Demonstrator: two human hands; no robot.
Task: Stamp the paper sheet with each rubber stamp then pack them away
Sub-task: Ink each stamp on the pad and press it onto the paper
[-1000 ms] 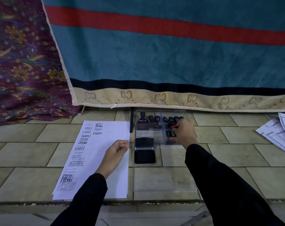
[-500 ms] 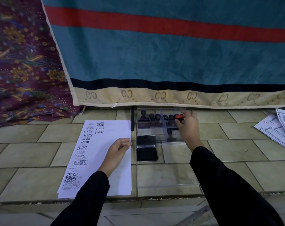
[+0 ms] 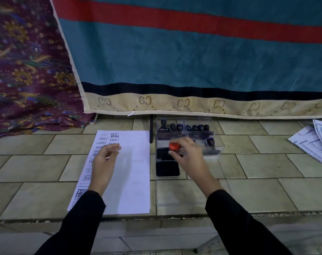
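Observation:
A white paper sheet [image 3: 132,172] lies on the tiled surface, with several black stamp prints down its left side. My left hand [image 3: 105,161] hovers over the sheet's left half, fingers loosely apart and holding nothing. My right hand [image 3: 187,153] grips a red-knobbed rubber stamp [image 3: 173,146] above the open black ink pad [image 3: 167,162]. Behind it a clear plastic box [image 3: 217,144] holds several dark-handled stamps [image 3: 187,128] in a row. The stamp's lower part is hidden by my fingers.
A flat clear lid [image 3: 189,190] lies in front of the box, under the ink pad. Printed sheets [image 3: 314,142] lie at the far right. A teal hanging cloth [image 3: 193,61] and a purple patterned cloth [image 3: 27,70] close off the back. A black pen [image 3: 151,129] lies beside the paper.
My right hand has lifted the red-knobbed stamp out of the box and brought it nearer, over the ink pad. My left hand has risen and shifted left over the sheet.

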